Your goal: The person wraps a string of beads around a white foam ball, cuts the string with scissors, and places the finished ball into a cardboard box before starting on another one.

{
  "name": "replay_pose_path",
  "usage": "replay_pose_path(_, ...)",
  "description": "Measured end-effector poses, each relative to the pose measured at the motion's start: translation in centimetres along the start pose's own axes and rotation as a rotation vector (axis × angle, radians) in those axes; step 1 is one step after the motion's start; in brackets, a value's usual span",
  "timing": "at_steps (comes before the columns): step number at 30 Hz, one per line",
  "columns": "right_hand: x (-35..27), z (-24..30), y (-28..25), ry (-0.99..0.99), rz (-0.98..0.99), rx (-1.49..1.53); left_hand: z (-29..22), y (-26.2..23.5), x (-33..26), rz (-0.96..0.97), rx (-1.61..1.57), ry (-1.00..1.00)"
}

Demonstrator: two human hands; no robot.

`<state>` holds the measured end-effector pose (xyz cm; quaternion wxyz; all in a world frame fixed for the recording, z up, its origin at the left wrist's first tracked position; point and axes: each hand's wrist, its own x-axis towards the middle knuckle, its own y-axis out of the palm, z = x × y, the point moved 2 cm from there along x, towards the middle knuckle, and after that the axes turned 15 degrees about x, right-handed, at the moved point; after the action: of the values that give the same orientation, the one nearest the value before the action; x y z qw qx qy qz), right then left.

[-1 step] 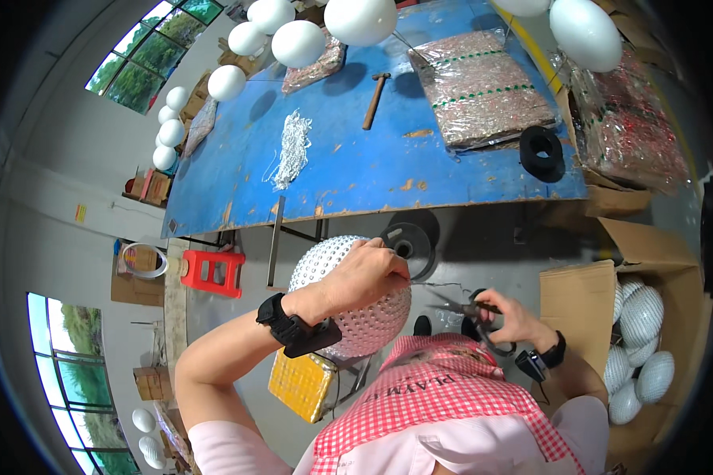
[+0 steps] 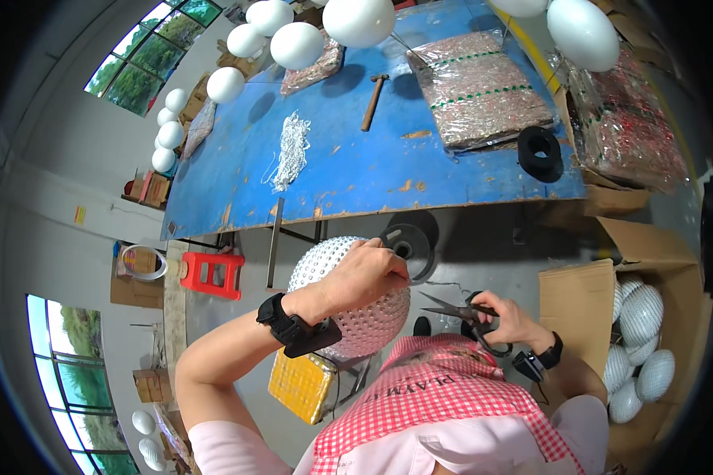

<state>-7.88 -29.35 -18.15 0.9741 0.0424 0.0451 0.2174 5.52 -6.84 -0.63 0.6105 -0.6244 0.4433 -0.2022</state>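
A large white ball (image 2: 321,273) covered with rows of shiny studs is below the table's near edge. My left hand (image 2: 366,273) lies over its upper right side, fingers closed in a pinch against it; whether a strand is also between the fingertips is hidden. To the right, my right hand (image 2: 509,318) is closed around the handles of dark scissors (image 2: 451,309). Their blades are parted and point left toward the ball, without touching it. A thin strand (image 2: 450,283) shows just above the blades; where its ends lead is unclear.
Beyond is a blue table (image 2: 230,158) with a white string bundle (image 2: 293,150), a hammer (image 2: 375,103), a plastic-wrapped pack (image 2: 483,91) and black tape (image 2: 540,154). White balls (image 2: 297,46) stick up around it. A carton (image 2: 578,305) of patterned balls stands right, a red stool (image 2: 212,275) left.
The scissors have shifted slightly down and left, and their blades show more clearly apart. My left hand and the studded ball have hardly moved.
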Motion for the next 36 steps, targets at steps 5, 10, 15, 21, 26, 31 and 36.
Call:
replay_pose_path(5,1.2,1.3,1.7,-0.017,-0.059,-0.135,-0.1,0.6,-0.1,-0.004,0.018,0.008)
replay_pose_path(10,2.0,1.5,2.4,-0.015,-0.066,-0.114,-0.2,0.3,-0.4,-0.019,0.062,0.003)
replay_pose_path(15,1.7,1.8,2.8,-0.034,-0.070,-0.112,-0.2,0.5,-0.7,-0.027,0.013,-0.012)
replay_pose_path(21,1.9,2.1,3.1,-0.057,-0.085,-0.137,-0.4,0.6,-0.6,-0.015,0.041,-0.018)
replay_pose_path(26,1.9,1.7,3.2,-0.075,-0.086,-0.103,-0.4,0.7,-0.7,-0.027,0.051,-0.031)
replay_pose_path(31,1.7,2.2,3.1,-0.057,-0.079,-0.116,-0.7,0.3,-0.9,-0.017,0.043,-0.045)
replay_pose_path(36,1.8,2.1,3.5,-0.086,-0.099,-0.141,-0.6,0.5,-1.1,-0.047,0.046,-0.046)
